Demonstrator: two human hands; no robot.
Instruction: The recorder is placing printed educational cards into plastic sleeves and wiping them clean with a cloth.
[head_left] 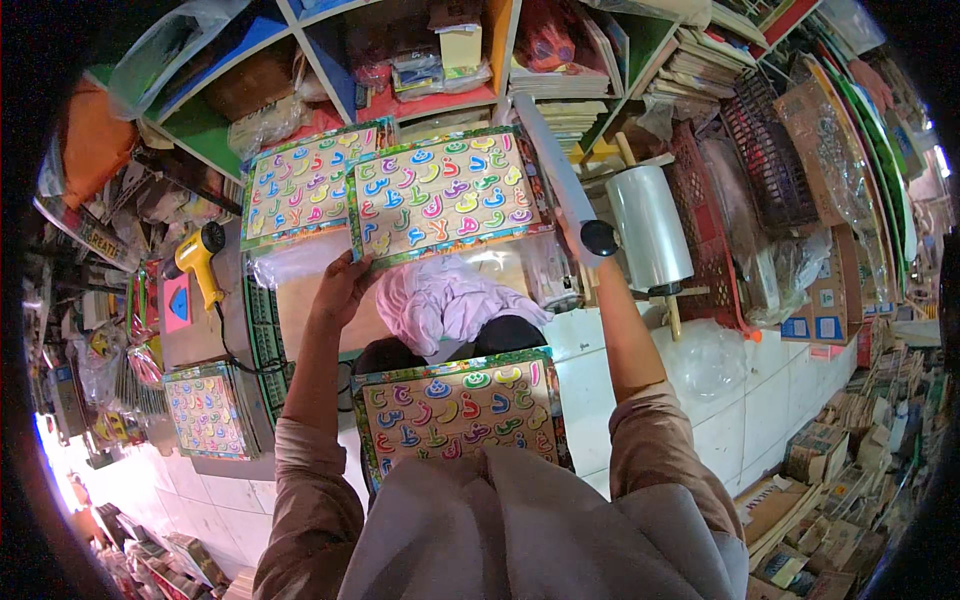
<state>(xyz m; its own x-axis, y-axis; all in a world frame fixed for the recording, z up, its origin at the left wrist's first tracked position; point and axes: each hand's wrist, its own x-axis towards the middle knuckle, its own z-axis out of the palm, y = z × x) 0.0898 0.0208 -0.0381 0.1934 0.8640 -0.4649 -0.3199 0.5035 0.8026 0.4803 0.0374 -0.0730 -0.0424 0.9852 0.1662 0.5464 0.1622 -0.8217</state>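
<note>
My left hand [343, 287] pinches the lower left corner of a wooden letter board [440, 195] with colourful raised letters. That board partly overlaps a second, similar letter board [290, 200] behind and to its left. My right forearm [630, 340] reaches up to a long grey bar [565, 185] with a round black knob [599, 238] at its near end. My right hand is hidden behind the bar and knob, so its fingers do not show. Another letter board [460, 410] rests at my lap. Beyond it, a crumpled pale pink cloth [455, 300] lies over my knees.
A yellow heat gun [197, 265] with a black cord lies on the left. Below it is a stack of letter boards [203, 410]. A roll of clear film [648, 230] stands at right, beside a red plastic crate [705, 230]. Packed shelves [400, 108] line the back.
</note>
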